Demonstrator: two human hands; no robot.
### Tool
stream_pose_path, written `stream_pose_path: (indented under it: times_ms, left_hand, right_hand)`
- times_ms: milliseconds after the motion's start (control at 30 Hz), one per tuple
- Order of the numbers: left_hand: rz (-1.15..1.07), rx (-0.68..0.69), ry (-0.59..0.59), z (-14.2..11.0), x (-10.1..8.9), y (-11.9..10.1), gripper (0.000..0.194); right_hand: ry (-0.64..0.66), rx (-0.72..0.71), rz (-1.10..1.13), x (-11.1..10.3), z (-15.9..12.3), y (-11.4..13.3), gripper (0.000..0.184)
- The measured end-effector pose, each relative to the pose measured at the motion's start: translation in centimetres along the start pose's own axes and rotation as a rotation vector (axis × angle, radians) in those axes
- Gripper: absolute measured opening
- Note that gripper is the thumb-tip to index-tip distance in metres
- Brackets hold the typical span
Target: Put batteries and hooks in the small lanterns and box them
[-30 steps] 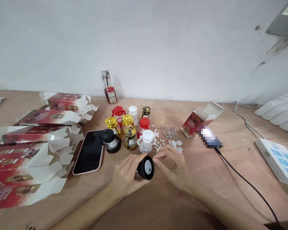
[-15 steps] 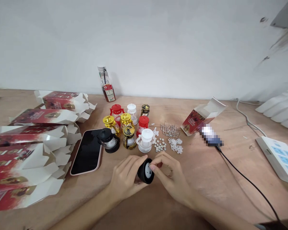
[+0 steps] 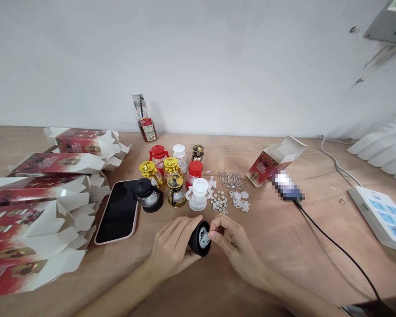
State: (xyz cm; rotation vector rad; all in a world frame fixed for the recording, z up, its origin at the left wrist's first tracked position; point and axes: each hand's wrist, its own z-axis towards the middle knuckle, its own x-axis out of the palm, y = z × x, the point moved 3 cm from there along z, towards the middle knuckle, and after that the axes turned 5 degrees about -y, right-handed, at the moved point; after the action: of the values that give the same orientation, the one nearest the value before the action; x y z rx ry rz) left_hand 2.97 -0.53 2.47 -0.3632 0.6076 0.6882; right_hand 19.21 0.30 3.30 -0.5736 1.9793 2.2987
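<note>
My left hand [image 3: 172, 240] is wrapped round a small black lantern [image 3: 194, 242], its round underside tilted toward my right hand. My right hand [image 3: 235, 241] pinches the edge of a white plastic battery cover [image 3: 205, 240] between thumb and forefinger. That cover stands tilted in the base, with part of the recess behind it showing. Beyond my hands is a cluster of small lanterns, among them a black one [image 3: 147, 196], a white one [image 3: 197, 196] and a black-and-gold one [image 3: 176, 191]. Button cells [image 3: 219, 202] and loose white plastic pieces [image 3: 240, 201] lie to their right.
Bent metal wire handles [image 3: 231, 178] lie behind the button cells. A phone [image 3: 117, 212] and several red-and-white cartons [image 3: 20, 229] are on the left. An open carton [image 3: 264, 167], a pixelated device [image 3: 287, 187] on a black cable and a power strip [image 3: 379, 215] are on the right.
The white cover, flat in the lantern's base before, is now tipped outward at my right fingertips, baring part of the recess. My left hand keeps its hold on the lantern.
</note>
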Motion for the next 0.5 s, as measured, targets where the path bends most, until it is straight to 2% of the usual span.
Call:
stream_pose_path:
  times_ms: [133, 200, 300, 400, 500]
  left_hand:
    - [-0.018, -0.04, 0.005, 0.0, -0.1, 0.3, 0.039]
    - [-0.029, -0.047, -0.001, 0.1, -0.2, 0.3, 0.04]
    - [-0.035, -0.049, 0.0, 0.1, -0.2, 0.4, 0.043]
    - [-0.027, -0.052, 0.001, 0.2, -0.1, 0.3, 0.042]
    - [-0.024, -0.053, -0.006, 0.2, -0.1, 0.3, 0.038]
  right_hand:
    - [-0.108, 0.02, -0.108, -3.4, 1.5, -1.8, 0.021]
    - [-0.192, 0.025, -0.254, -5.9, 2.8, -3.6, 0.023]
    - [-0.252, 0.051, -0.478, -8.7, 4.6, -6.0, 0.023]
    - [-0.319, -0.021, -0.625, -9.1, 5.1, -6.2, 0.02]
    - [-0.384, -0.177, -0.59, -7.2, 3.9, -3.7, 0.018]
